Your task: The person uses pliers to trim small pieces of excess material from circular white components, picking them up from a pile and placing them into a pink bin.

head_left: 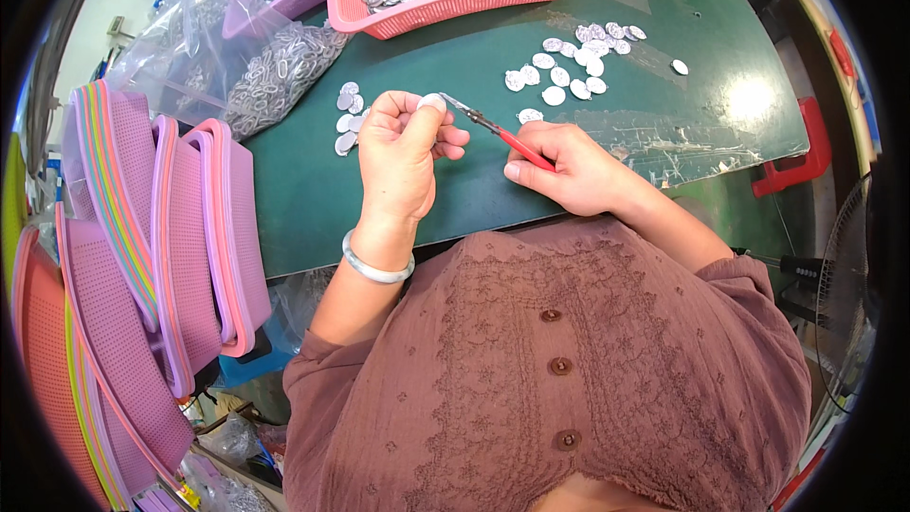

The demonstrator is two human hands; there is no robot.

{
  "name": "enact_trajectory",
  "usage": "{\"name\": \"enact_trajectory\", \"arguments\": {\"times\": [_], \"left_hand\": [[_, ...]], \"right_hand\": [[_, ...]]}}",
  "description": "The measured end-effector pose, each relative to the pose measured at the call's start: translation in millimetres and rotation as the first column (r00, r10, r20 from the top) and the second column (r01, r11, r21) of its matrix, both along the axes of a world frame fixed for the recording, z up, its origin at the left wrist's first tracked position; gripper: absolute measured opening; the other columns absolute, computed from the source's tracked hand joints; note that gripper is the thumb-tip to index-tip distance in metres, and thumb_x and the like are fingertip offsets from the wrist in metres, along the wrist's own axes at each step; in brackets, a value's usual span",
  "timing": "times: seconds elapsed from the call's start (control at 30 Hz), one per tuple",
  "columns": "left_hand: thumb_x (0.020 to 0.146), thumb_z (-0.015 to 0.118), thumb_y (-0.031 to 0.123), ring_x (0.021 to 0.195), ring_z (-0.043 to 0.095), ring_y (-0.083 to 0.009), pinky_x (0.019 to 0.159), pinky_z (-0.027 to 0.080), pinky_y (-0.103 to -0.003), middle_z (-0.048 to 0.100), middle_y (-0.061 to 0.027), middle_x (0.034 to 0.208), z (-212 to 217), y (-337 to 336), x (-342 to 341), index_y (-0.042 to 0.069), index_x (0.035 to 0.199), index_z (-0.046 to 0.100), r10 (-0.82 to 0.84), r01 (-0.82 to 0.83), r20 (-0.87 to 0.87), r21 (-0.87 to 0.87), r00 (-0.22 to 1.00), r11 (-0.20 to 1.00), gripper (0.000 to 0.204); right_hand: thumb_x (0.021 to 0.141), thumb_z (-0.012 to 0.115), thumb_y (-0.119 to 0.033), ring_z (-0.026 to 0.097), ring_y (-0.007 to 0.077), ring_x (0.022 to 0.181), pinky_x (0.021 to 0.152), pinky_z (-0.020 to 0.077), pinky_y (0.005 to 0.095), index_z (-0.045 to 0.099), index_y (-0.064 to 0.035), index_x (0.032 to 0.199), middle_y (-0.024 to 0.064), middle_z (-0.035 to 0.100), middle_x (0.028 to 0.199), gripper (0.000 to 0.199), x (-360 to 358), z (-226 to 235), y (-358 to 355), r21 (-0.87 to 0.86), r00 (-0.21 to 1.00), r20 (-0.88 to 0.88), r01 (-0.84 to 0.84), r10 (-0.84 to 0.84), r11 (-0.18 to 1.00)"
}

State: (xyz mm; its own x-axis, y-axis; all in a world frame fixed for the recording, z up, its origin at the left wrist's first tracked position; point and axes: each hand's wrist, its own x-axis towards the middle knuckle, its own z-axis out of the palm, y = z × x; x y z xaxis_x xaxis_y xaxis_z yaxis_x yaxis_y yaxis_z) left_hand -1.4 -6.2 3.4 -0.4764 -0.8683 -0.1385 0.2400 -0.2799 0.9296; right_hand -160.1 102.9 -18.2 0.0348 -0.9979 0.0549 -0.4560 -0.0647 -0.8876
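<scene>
My left hand (396, 156) is closed, pinching a small silver oval disc (432, 101) between thumb and fingers. Wrapped round the red handles of a pair of pliers (523, 148) is my right hand (573, 169). The dark jaws of the pliers reach to the disc's edge; whether they grip it, or a small part on it, is too small to tell. Several similar discs (559, 76) lie loose on the green table (483, 194) beyond my right hand. A smaller group of discs (344, 142) lies just left of my left hand.
A pink basket (464, 6) of discs stands at the far side, beside a purple basket (241, 9). A clear plastic bag (270, 85) of metal links lies at the left. Stacked baskets (175, 237) crowd the left side. The table's right front edge is worn.
</scene>
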Motion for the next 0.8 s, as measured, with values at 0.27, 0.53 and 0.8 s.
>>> {"name": "enact_trajectory", "arguments": {"times": [0.27,0.53,0.8], "left_hand": [[0.083,0.057,0.006,0.054,0.059,-0.0165,0.045,0.047,-0.024,0.059,-0.0098,0.073,0.2,3.0,0.1,0.003,0.08,0.045,0.015,-0.014,-0.029,0.046,0.999,0.999,0.012],[0.082,0.055,0.004,0.054,0.059,-0.017,0.045,0.046,-0.024,0.059,-0.01,0.073,1.2,4.1,1.3,0.004,0.079,0.044,0.011,-0.008,-0.044,0.06,0.999,0.998,0.012],[0.084,0.054,0.006,0.054,0.059,-0.0158,0.045,0.046,-0.024,0.059,-0.0092,0.073,2.5,6.8,1.0,0.003,0.082,0.047,-0.006,0.011,-0.057,0.075,0.998,0.997,0.008]], "right_hand": [[0.081,0.059,-0.019,0.052,0.0245,0.064,0.059,0.0417,0.034,0.056,0.0011,0.073,0.0122,0.053,0.068,0.021,1.5,2.7,-0.4,0.014,1.0,-0.002,0.016,-0.016,1.0],[0.081,0.058,-0.019,0.052,0.026,0.064,0.06,0.0418,0.035,0.056,0.0013,0.074,0.0127,0.053,0.068,0.022,1.0,3.1,-0.3,0.013,1.0,-0.012,0.005,-0.005,1.0],[0.081,0.058,-0.02,0.052,0.028,0.063,0.059,0.0414,0.0358,0.054,0.0017,0.072,0.0141,0.052,0.068,0.024,1.5,5.0,-0.5,0.031,0.999,-0.054,0.008,-0.006,0.999]]}}
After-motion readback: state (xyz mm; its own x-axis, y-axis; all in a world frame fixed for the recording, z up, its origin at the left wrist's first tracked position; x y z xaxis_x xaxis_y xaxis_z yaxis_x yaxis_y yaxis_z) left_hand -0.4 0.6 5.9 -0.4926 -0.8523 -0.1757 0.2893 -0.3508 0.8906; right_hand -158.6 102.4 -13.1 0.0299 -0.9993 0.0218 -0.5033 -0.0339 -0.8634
